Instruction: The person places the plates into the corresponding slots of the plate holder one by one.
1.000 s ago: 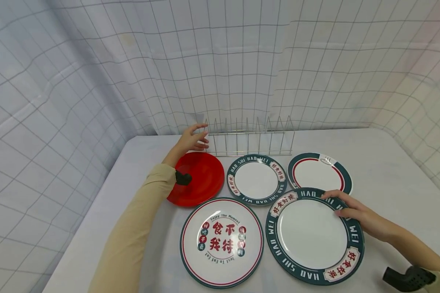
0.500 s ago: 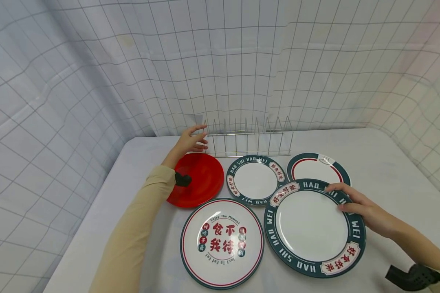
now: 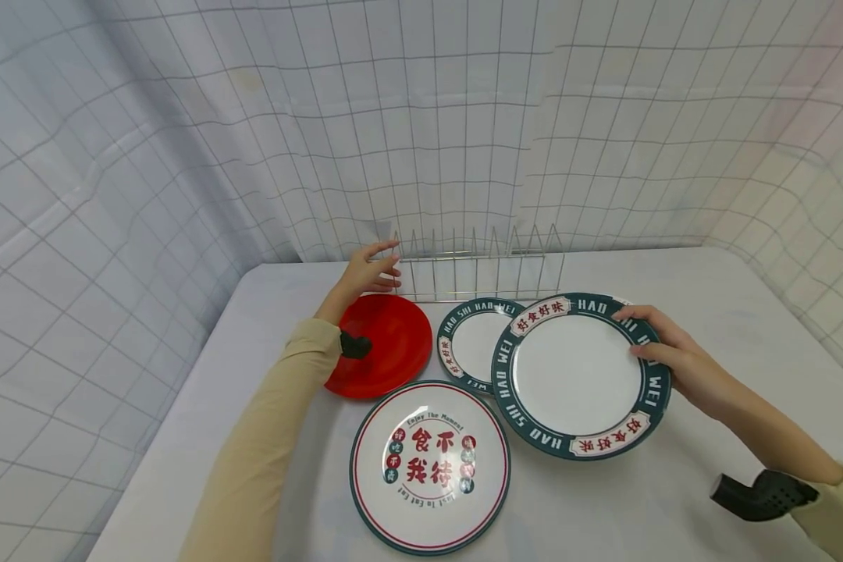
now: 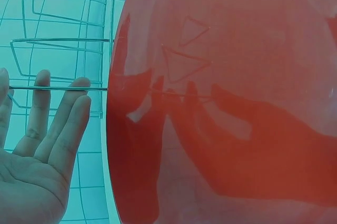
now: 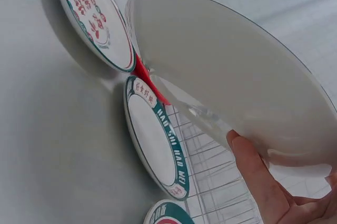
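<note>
My right hand [image 3: 688,363] grips the right rim of a large white plate with a dark green lettered border [image 3: 578,375], raised above the table and covering part of a smaller green-rimmed plate [image 3: 469,343]. In the right wrist view the thumb of the right hand [image 5: 271,190] lies against the pale underside of the large plate [image 5: 226,66]. At the left end of a wire rack [image 3: 464,257] is my left hand [image 3: 367,273]. The left wrist view has its fingers extended beside a rack wire [image 4: 58,88], the hand [image 4: 39,171] not closed round it.
A red plate [image 3: 396,343] lies under the left wrist, in front of the rack. Nearer me is a white plate with red characters [image 3: 430,468]. Another green-rimmed plate [image 5: 169,214] shows partly in the right wrist view, hidden behind the raised plate in the head view.
The right hand has lifted the large plate off the table and moved it back and slightly left, over the rear plates. My left hand has stayed at the rack.
</note>
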{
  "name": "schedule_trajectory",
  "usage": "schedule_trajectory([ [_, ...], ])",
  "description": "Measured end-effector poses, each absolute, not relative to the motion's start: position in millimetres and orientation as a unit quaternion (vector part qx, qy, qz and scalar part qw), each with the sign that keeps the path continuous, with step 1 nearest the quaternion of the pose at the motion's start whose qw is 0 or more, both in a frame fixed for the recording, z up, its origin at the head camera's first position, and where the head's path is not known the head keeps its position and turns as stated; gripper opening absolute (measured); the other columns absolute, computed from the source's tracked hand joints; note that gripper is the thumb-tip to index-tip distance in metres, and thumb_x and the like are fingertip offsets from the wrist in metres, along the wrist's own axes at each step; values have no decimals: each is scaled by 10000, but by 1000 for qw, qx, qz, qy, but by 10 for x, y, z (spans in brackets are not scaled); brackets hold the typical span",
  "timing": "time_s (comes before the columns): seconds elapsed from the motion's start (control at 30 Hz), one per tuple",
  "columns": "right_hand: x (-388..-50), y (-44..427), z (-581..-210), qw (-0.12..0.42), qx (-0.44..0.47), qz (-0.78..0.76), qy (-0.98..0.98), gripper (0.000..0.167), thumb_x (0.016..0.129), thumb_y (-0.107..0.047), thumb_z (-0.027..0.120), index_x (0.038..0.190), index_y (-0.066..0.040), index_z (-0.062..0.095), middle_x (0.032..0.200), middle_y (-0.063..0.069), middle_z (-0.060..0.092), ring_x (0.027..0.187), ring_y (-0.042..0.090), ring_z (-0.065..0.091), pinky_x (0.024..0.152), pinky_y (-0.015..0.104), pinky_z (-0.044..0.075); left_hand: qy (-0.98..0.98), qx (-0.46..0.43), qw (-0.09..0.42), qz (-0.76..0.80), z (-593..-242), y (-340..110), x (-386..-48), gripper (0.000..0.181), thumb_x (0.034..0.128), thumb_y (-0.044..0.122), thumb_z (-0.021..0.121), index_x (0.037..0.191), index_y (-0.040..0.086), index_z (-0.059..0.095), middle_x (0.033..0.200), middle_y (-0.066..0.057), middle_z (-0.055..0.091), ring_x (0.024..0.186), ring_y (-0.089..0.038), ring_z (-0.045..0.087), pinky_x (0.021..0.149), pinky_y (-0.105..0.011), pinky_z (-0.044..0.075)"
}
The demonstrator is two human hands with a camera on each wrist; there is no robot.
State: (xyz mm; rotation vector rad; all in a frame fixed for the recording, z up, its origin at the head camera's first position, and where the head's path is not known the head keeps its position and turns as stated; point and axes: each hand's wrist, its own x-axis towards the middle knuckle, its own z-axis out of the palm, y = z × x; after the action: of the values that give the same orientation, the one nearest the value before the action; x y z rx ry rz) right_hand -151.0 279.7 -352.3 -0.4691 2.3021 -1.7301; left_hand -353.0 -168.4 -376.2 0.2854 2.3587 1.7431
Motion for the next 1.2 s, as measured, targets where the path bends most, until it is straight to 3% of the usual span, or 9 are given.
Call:
schedule_trajectory([
  [0.3,-1790,2501,-3394,98,-148,-659,731,321,1007,-83,415,1261,-279,441,1169,-26,491,710,113,686,581,280,600,795,93,89,592,-3762,-1656,-3528,503,992,242,533,1467,138,408,1030,-241,663,875,-317,722,837,-445,575],
  [0.67,-2064,2173,-3183,88,-139,-659,734,313,1003,-92,412,1257,-276,429,1200,33,446,715,85,675,609,249,596,797,86,86,592,-3751,-1632,-3523,488,990,250,540,1458,169,429,1053,-248,651,763,-174,727,842,-454,573],
  [0.8,-2171,2075,-3122,87,-140,-657,736,343,995,-70,409,1278,-263,410,1191,69,453,694,88,674,603,257,593,795,88,89,593,-3735,-1612,-3506,481,999,242,520,1463,161,421,1129,-327,615,813,-226,733,858,-461,566],
  [0.93,-2309,1994,-3068,80,-141,-654,739,370,987,-55,404,1290,-267,395,1143,112,449,674,80,662,608,250,592,788,83,95,603,-3695,-1575,-3475,481,1000,231,514,1465,157,416,1180,-375,575,922,-359,705,895,-502,538],
  [1.2,-2559,1854,-2974,49,-139,-637,757,390,980,-56,403,1320,-246,380,1153,123,426,679,73,624,598,241,580,800,74,81,589,-3736,-1511,-3515,459,997,238,527,1447,194,450,1082,-271,638,931,-369,702,825,-435,573],
])
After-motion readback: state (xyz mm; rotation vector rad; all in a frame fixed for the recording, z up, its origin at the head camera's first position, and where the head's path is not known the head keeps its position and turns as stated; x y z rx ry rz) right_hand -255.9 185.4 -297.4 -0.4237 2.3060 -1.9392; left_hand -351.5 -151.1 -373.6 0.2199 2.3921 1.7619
